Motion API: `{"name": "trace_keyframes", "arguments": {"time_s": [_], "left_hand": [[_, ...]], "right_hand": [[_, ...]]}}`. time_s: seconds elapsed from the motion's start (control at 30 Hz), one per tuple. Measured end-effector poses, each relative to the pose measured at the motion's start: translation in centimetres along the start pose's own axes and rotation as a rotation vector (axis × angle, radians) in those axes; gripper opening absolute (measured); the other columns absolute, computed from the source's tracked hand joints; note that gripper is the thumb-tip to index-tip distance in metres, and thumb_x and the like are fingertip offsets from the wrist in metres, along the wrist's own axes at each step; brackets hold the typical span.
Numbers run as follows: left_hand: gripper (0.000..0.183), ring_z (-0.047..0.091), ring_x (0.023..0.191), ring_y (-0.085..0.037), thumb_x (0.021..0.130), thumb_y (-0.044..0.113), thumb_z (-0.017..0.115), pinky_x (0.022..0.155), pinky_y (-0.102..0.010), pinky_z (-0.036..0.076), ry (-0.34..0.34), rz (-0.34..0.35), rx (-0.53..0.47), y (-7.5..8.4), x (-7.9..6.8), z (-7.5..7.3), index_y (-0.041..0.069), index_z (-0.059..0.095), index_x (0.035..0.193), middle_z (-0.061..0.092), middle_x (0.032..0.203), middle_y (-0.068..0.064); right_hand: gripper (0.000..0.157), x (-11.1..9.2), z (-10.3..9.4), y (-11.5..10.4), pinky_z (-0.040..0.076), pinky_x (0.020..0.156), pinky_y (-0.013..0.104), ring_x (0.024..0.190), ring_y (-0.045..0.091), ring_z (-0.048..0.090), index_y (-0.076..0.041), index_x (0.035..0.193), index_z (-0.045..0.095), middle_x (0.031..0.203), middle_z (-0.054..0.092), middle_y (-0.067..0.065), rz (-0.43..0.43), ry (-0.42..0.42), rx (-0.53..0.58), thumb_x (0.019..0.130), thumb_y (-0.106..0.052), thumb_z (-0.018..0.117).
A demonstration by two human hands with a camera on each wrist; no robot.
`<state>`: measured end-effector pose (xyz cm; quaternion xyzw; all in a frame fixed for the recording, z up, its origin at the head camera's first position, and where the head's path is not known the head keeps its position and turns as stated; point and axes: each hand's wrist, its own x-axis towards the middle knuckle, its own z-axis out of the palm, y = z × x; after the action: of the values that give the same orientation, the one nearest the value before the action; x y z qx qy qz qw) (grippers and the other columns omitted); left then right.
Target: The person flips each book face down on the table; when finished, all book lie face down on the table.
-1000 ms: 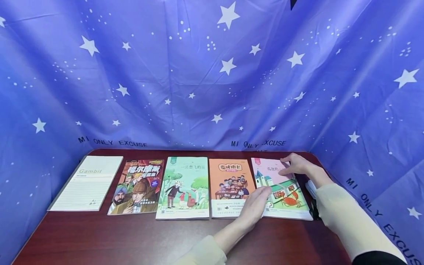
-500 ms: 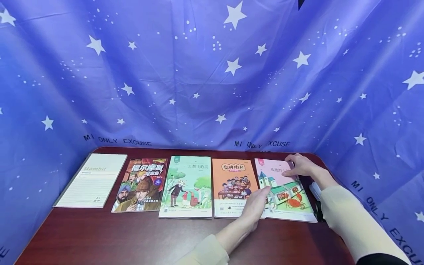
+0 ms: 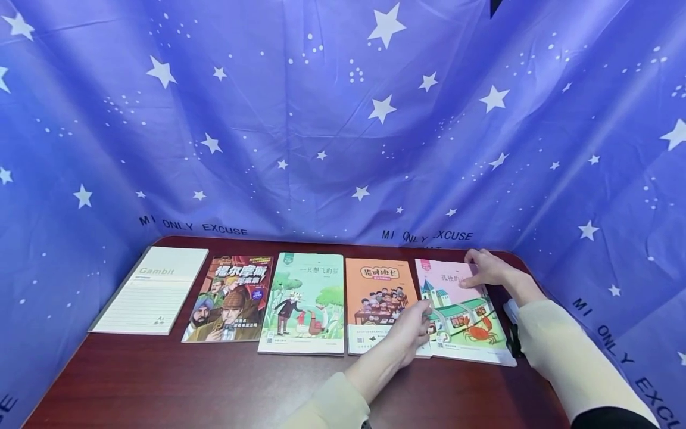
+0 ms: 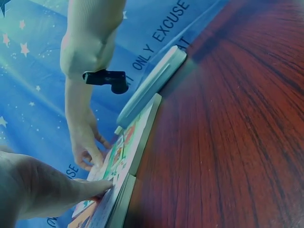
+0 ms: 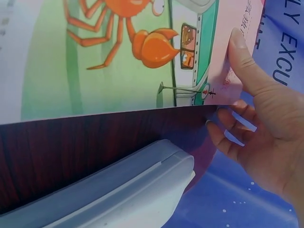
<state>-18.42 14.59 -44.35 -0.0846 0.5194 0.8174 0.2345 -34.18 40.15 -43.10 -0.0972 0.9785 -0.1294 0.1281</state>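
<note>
At the right end of a row lies a pink picture book (image 3: 461, 316) with a crab and a castle on its cover. My right hand (image 3: 490, 269) holds its upper right edge. In the right wrist view, the thumb lies on the book cover (image 5: 142, 90) and the fingers bend at the edge, their tips partly hidden. My left hand (image 3: 404, 333) lies over the lower right of the orange book (image 3: 375, 292), its fingers touching the pink book's left edge. In the left wrist view, a digit of the left hand (image 4: 42, 187) touches the cover.
Left of these lie a green book (image 3: 300, 304), a detective comic book (image 3: 227, 301) and a white Gambit notebook (image 3: 152, 292). A long pale blue-grey case (image 5: 118, 190) sits close to the pink book's right side. Starry blue cloth (image 3: 321, 119) surrounds the dark red table (image 3: 214, 381).
The pink book has shifted slightly right and toward me against the orange one. My left fingers bend a little more at its edge; the right hand keeps its place on the corner.
</note>
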Motion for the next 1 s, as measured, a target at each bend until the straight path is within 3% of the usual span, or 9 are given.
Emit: {"name": "trace_keyframes", "arguments": {"time_s": [0.03,0.17,0.4,0.5,0.67,0.8,1.0], "left_hand": [[0.056,0.03,0.149,-0.054,0.104,0.027,0.049,0.122,-0.068,0.027,-0.002,-0.004,-0.01,0.0,0.0,-0.1,-0.014,0.046,0.142,0.036,0.154,-0.04],[0.058,0.032,0.149,-0.055,0.105,0.028,0.049,0.121,-0.067,0.031,0.001,-0.02,-0.019,0.1,0.3,-0.4,-0.015,0.044,0.143,0.035,0.153,-0.042],[0.058,0.037,0.147,-0.052,0.104,0.027,0.051,0.119,-0.065,0.036,0.003,-0.031,-0.018,0.1,0.3,-0.5,-0.013,0.044,0.145,0.037,0.153,-0.04],[0.056,0.039,0.147,-0.051,0.104,0.026,0.05,0.119,-0.065,0.037,0.003,-0.028,-0.022,0.0,0.4,-0.5,-0.014,0.045,0.144,0.04,0.151,-0.039],[0.055,0.04,0.146,-0.051,0.104,0.025,0.049,0.119,-0.064,0.038,-0.013,-0.015,-0.007,-0.1,0.6,-0.9,-0.015,0.047,0.142,0.042,0.151,-0.039],[0.056,0.039,0.146,-0.053,0.104,0.023,0.047,0.12,-0.064,0.037,-0.032,-0.014,0.006,0.0,0.8,-1.1,-0.017,0.045,0.143,0.04,0.153,-0.04],[0.054,0.045,0.143,-0.051,0.104,0.023,0.048,0.119,-0.061,0.04,-0.029,-0.016,0.021,0.2,0.8,-1.3,-0.018,0.047,0.14,0.046,0.148,-0.04]], "right_hand": [[0.076,0.1,0.0,0.1,0.051,0.085,0.05,0.096,0.037,0.054,0.005,0.12,0.051,0.113,0.053,0.028,-0.01,0.001,0.007,0.075,-0.04,0.092],[0.076,0.3,0.1,0.2,0.049,0.081,0.043,0.09,0.033,0.055,0.007,0.118,0.048,0.104,0.059,0.024,-0.036,0.011,0.037,0.074,-0.035,0.093],[0.088,0.5,0.7,0.7,0.053,0.088,0.051,0.095,0.034,0.058,0.013,0.129,0.051,0.11,0.063,0.026,0.0,0.051,0.042,0.075,-0.042,0.092],[0.086,0.4,0.7,0.9,0.052,0.083,0.047,0.092,0.032,0.057,0.014,0.129,0.051,0.103,0.063,0.022,0.009,0.064,0.039,0.077,-0.041,0.09],[0.071,0.0,0.1,0.4,0.048,0.072,0.035,0.081,0.025,0.057,0.014,0.128,0.047,0.088,0.06,0.013,0.008,0.039,0.088,0.087,-0.032,0.084],[0.058,-0.6,-0.4,0.2,0.048,0.065,0.032,0.069,0.023,0.059,0.012,0.129,0.045,0.081,0.058,0.012,-0.006,0.013,0.129,0.096,-0.026,0.073],[0.035,-1.6,-1.3,0.9,0.054,0.061,0.033,0.07,0.018,0.064,0.006,0.121,0.045,0.089,0.068,0.012,-0.072,-0.041,0.28,0.103,-0.018,0.062]]}}
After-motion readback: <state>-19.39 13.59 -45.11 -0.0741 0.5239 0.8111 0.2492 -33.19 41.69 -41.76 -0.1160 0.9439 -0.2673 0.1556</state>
